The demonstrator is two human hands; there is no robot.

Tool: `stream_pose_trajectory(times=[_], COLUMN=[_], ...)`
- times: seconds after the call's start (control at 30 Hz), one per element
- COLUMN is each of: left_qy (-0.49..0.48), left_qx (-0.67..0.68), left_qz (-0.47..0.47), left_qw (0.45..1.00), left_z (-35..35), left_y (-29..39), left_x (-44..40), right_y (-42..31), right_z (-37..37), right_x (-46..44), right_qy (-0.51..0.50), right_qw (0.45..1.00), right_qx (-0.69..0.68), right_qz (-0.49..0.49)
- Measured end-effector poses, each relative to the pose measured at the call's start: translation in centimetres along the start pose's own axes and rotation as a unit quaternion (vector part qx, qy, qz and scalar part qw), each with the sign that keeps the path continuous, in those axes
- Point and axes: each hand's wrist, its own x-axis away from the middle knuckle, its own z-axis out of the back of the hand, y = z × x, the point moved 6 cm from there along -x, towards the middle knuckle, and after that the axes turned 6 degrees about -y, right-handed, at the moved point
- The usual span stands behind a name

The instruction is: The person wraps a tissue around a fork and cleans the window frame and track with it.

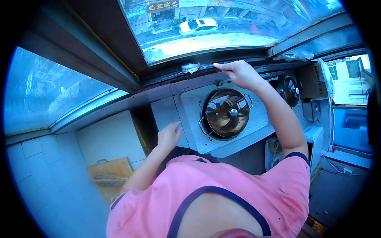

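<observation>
My right hand (240,75) reaches over to the window sill, its fingers closed and pointing left. A thin pale strip seems to run from its fingertips toward a crumpled white wad (191,68) on the sill; I cannot make out what the fingers hold. My left hand (170,135) hovers near the counter's left part, fingers loosely stretched out, with nothing in it. Between and beyond the hands stands a two-handled pot (228,114) under a glass lid with a metal knob. It rests on the pale stove top (260,115).
Another lidded pan (290,91) sits at the right, beside a cardboard box (311,81). A second white crumpled piece (295,56) lies along the sill (158,81). A wooden board (115,166) stands low at the left. Window frames rise close beyond the stove.
</observation>
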Motion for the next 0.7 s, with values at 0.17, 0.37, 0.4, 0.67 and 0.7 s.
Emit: stream_pose_trajectory(times=[0.17, 0.37, 0.4, 0.67, 0.7], left_qy=[0.000, -0.006, -0.017, -0.002, -0.001], left_qx=[0.004, 0.019, 0.018, 0.021, 0.019], left_qz=[0.012, 0.043, 0.045, 0.021, 0.024], left_qw=[1.000, 0.999, 0.999, 1.000, 1.000], left_z=[0.3, -0.1, -0.4, 0.1, 0.2], left_y=[-0.7, -2.7, -3.0, -0.8, -0.7], left_x=[1.0, 2.4, 2.4, 0.8, 0.9], right_y=[-1.5, -1.0, -0.9, -6.1, -6.2], right_z=[-1.3, -3.0, -3.5, -6.4, -6.5], right_x=[-2.0, -1.7, -1.5, -4.0, -4.0], right_qy=[-0.059, -0.060, -0.042, -0.040, -0.014], right_qw=[0.994, 0.988, 0.989, 0.991, 0.991], right_qx=[0.090, 0.138, 0.138, 0.109, 0.096], right_qz=[-0.021, 0.018, 0.036, 0.065, 0.094])
